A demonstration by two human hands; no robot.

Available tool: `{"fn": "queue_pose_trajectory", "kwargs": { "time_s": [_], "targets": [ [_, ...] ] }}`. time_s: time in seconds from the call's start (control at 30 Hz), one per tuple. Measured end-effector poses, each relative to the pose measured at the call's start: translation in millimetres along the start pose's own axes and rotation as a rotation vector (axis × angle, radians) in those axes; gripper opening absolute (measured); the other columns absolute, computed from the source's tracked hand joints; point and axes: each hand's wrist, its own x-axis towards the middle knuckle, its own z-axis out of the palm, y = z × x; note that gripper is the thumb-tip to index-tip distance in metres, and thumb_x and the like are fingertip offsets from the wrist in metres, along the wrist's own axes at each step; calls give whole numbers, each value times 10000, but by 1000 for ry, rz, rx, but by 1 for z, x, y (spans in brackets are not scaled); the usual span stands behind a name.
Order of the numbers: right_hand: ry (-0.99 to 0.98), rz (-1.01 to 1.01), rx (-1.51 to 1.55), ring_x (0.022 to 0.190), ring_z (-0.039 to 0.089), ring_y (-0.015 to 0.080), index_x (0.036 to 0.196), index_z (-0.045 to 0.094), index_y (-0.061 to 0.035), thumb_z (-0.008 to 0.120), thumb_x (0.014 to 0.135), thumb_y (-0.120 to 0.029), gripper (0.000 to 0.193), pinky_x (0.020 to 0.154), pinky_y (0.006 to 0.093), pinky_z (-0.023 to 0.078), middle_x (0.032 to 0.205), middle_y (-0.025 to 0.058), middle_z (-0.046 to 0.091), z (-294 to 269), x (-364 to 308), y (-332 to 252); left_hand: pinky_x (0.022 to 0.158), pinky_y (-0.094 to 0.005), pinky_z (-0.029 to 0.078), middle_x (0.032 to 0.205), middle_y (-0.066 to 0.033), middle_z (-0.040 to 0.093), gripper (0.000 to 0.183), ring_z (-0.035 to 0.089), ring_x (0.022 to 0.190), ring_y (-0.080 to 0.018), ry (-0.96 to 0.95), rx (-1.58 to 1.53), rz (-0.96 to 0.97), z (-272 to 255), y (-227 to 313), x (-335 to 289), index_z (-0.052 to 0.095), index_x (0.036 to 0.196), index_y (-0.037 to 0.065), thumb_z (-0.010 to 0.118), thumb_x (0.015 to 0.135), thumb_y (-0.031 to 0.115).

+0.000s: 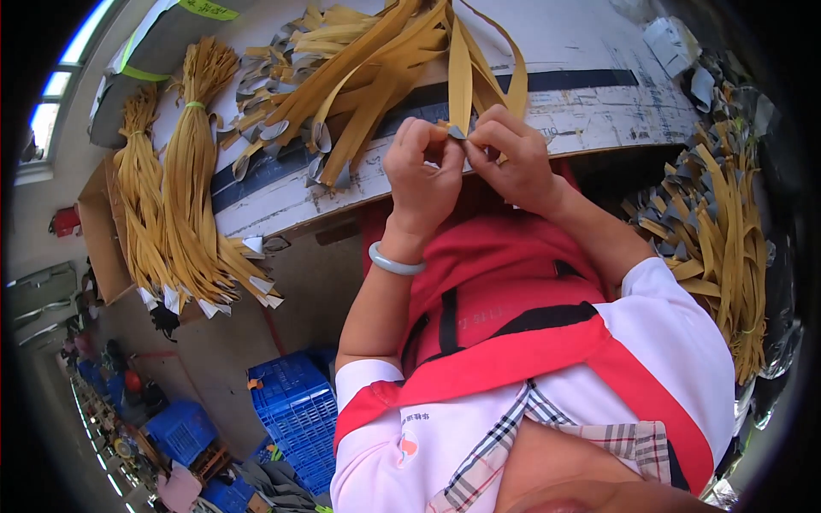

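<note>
Close together over the near edge of the table, my left hand (424, 169) and my right hand (516, 160) are both closed in a pinch. Between their fingertips is the small grey end of a yellow-tan strip (460, 81), whose length runs away from me across the table. A pale bangle (395, 262) circles my left wrist. Just beyond my hands lies a loose pile of similar yellow strips (368, 111), many with grey or silvery ends. Exactly how the fingertips fold or press the end is too small to tell.
Tied bundles of strips (190, 162) hang over the table's left end, beside a cardboard box (104, 227). More strips (727, 231) are heaped at my right. The worn white table (590, 107) has a dark band. Blue plastic crates (295, 410) stand on the floor at lower left.
</note>
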Motion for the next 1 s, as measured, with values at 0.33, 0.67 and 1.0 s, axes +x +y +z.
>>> {"fn": "queue_pose_trajectory", "kwargs": {
  "time_s": [0.33,0.67,1.0],
  "targets": [
    [-64,529,620,712,553,74,894,620,-30,674,941,-148,139,641,243,467,796,-8,581,-20,-9,14,674,-245,542,882,-62,606,108,630,722,-138,-287,-448,-340,-16,-9,3,671,853,-33,714,778,-99],
    [20,525,519,675,543,44,907,633,-41,648,969,-203,175,629,206,460,765,-29,570,-65,-2,41,627,-228,513,880,-59,623,37,605,706,-100,161,-73,-140,-88,-8,28,617,945,-10,639,923,-30],
    [-442,1036,469,662,639,108,926,701,3,710,894,-269,274,585,248,509,763,55,668,-56,-107,46,755,-298,521,1036,-113,628,240,626,888,-209,-450,104,-21,-22,-10,-48,659,1078,44,681,850,-30]
  ]
}}
